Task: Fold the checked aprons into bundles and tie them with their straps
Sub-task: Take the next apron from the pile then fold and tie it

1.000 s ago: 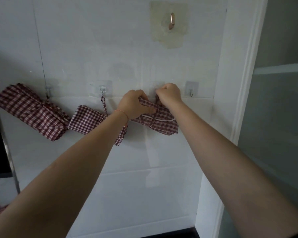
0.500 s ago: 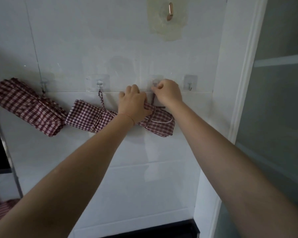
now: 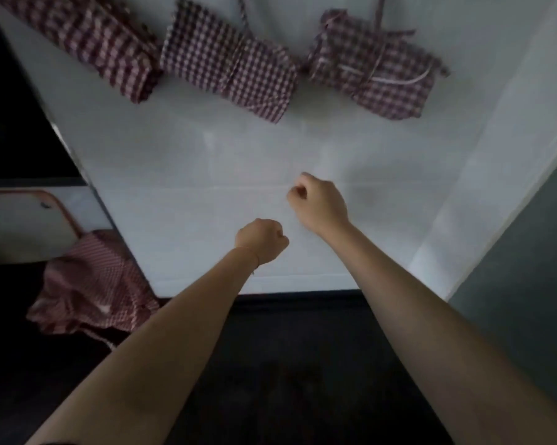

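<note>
Three red-and-white checked apron bundles hang in a row on white wall: left, middle, right. Your hands, left and right, are curled into empty fists well below them. Loose checked apron lies lower left

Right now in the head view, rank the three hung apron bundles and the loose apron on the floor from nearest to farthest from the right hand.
From the right hand:
1. Right bundle, above, slightly right.
2. Middle bundle, above-left.
3. Left bundle and loose apron, lower left: too close to call.
</note>
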